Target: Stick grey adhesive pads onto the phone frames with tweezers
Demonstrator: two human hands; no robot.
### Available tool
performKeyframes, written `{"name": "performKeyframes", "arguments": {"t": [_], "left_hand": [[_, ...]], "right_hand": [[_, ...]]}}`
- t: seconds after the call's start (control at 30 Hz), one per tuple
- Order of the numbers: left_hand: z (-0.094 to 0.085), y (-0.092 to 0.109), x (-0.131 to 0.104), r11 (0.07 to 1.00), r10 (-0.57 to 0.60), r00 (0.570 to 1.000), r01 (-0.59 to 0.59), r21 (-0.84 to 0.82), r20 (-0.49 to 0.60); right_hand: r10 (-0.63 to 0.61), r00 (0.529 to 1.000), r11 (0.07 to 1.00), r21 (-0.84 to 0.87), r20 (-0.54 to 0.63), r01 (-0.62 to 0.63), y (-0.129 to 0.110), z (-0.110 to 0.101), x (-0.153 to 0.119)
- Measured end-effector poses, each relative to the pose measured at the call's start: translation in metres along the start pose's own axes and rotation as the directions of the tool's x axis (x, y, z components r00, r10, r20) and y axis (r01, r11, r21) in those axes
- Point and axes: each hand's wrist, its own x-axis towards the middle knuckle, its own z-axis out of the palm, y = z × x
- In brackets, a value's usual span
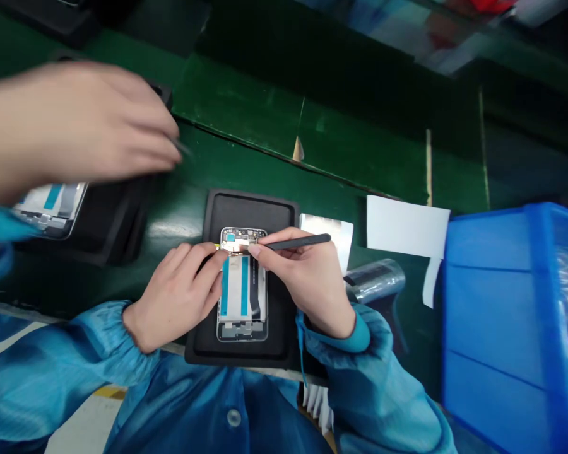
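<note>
An opened phone (234, 290) lies in a black tray (284, 211), its battery, blue strips and upper circuit parts showing. My right hand (312, 271) pinches black tweezers (303, 241), whose tip reaches the upper part of the phone. At the phone's upper left edge is my left hand (180, 293), its thumb and index finger closed together there; whether something small is between them is hidden.
A co-worker's blurred hand (85, 123) reaches in at the left, above another opened phone (52, 205) on stacked black trays (108, 221). To the right are white paper (402, 226), a clear film roll (376, 280) and a blue bin (492, 315).
</note>
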Motion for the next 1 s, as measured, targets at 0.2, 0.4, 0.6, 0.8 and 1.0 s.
{"name": "performKeyframes", "arguments": {"t": [0.2, 0.4, 0.6, 0.8, 1.0], "left_hand": [[-0.0003, -0.0005, 0.0005, 1.000, -0.001, 1.000, 0.001, 0.006, -0.030], [-0.0019, -0.0001, 0.0016, 1.000, 0.019, 1.000, -0.019, 0.017, 0.002], [-0.0015, -0.0001, 0.0024, 1.000, 0.027, 1.000, -0.026, 0.012, -0.014], [-0.0020, 0.0005, 0.0021, 0.999, 0.027, 1.000, -0.026, 0.018, -0.016], [-0.0010, 0.0002, 0.0018, 0.999, 0.024, 1.000, -0.024, 0.023, -0.014]], "right_hand": [[0.010, 1.000, 0.999, -0.053, -0.002, -0.010, -0.0017, -0.0002, -0.0019], [0.013, 1.000, 0.998, -0.065, 0.011, -0.013, -0.0037, 0.0003, -0.0016], [0.007, 1.000, 0.997, -0.072, 0.015, -0.006, -0.0025, 0.0000, -0.0010], [-0.003, 1.000, 0.994, -0.111, 0.008, 0.004, -0.0023, 0.0001, -0.0015], [-0.026, 1.000, 0.990, -0.136, 0.004, 0.026, -0.0020, -0.0004, -0.0020]]}}
